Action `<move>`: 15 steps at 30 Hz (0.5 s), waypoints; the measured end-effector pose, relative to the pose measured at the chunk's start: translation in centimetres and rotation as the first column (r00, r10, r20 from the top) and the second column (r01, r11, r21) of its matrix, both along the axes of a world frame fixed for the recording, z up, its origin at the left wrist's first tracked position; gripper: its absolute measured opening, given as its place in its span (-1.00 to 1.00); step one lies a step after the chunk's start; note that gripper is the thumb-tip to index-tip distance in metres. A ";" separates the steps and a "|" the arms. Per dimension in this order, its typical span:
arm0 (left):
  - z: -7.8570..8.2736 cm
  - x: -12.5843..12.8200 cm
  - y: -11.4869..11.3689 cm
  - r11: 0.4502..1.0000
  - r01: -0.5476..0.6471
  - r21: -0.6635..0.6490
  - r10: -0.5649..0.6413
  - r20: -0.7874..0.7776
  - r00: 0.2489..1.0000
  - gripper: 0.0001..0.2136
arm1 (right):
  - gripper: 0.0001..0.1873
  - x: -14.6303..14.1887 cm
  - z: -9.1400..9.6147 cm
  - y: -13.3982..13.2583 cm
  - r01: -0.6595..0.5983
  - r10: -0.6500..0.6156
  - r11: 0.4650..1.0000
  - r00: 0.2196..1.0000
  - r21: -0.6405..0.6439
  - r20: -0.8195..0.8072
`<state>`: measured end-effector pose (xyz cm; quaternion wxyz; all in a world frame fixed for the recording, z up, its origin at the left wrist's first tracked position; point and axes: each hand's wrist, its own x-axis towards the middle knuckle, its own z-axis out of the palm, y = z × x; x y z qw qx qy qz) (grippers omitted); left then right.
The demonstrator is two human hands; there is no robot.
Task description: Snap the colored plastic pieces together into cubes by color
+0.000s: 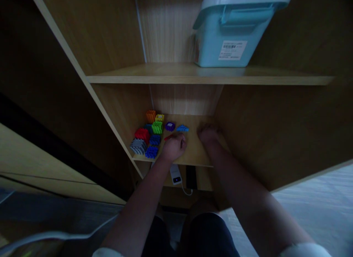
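Note:
My left hand (174,148) is curled over the lower shelf, with the edge of a red piece (168,137) showing at its far left side. The fingers look closed on that piece, most of which is hidden. Just beyond lie a light blue toothed piece (182,128) and a small purple stack (170,126). To the left stand small stacks of notched pieces: orange (150,116), yellow (159,118), green (157,127), red (142,134), grey (138,146) and blue (151,152). My right hand (209,134) is at the shelf's right side, its fingers dark and blurred.
A light blue lidded bin (209,47) with a white label stands on the upper shelf (165,79). Below the lower shelf (193,155) are a white device (175,174) with a cable and a black flat object (191,177). The cabinet's side wall (275,131) rises at right.

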<state>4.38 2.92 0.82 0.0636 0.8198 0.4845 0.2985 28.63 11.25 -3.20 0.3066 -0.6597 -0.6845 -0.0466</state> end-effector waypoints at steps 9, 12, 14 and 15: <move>0.0 0.1 0.2 0.986 0.114 0.119 -0.105 -0.078 0.991 -0.84 | -0.74 -3.0 1.0 -7.3 -0.144 0.143 0.990 0.978 -0.008 0.154; -0.2 0.2 0.3 0.979 0.158 0.129 -0.139 -0.146 0.980 -0.79 | -0.74 -2.9 1.2 -7.5 -0.331 0.329 0.944 0.937 -0.009 0.119; -0.3 0.3 0.3 0.976 0.178 0.128 -0.155 -0.172 0.973 -0.73 | -0.73 -2.8 1.3 -7.5 -0.367 0.364 0.930 0.928 0.024 0.077; -0.3 0.3 0.3 0.975 0.186 0.125 -0.162 -0.181 0.970 -0.70 | -0.73 -2.7 1.4 -7.4 -0.360 0.358 0.932 0.932 0.047 0.059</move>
